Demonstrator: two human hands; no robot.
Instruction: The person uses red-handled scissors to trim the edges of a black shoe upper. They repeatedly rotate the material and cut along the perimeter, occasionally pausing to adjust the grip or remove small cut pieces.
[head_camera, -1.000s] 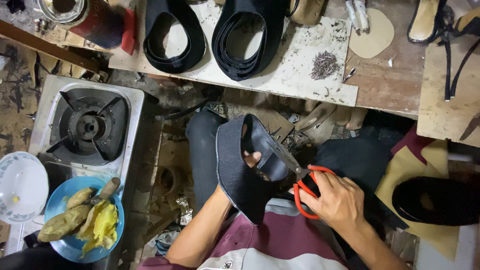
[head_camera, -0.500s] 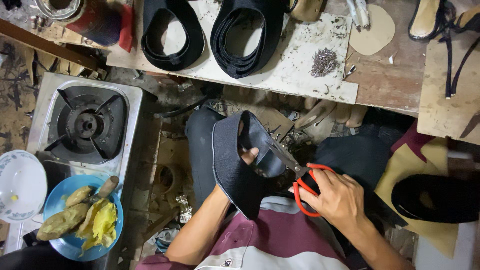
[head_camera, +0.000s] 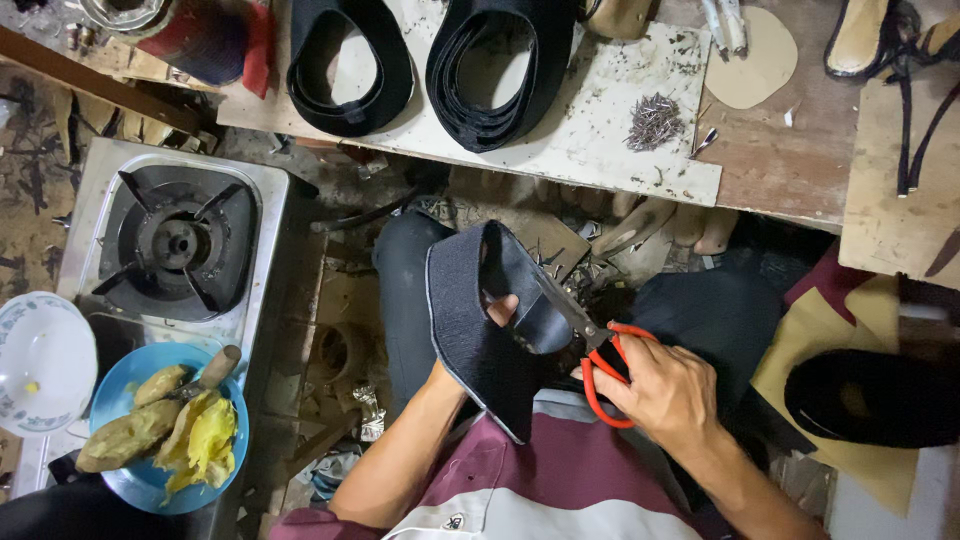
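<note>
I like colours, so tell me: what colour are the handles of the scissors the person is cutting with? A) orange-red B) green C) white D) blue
A. The right hand grips scissors whose handle loops are orange-red, with the blades on the dark strap piece that the left hand holds.

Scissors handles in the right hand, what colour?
Red-orange, on the scissors in the right hand; head view.

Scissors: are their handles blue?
No, the scissors in the right hand have orange-red handles, cutting a dark fabric piece.
</note>
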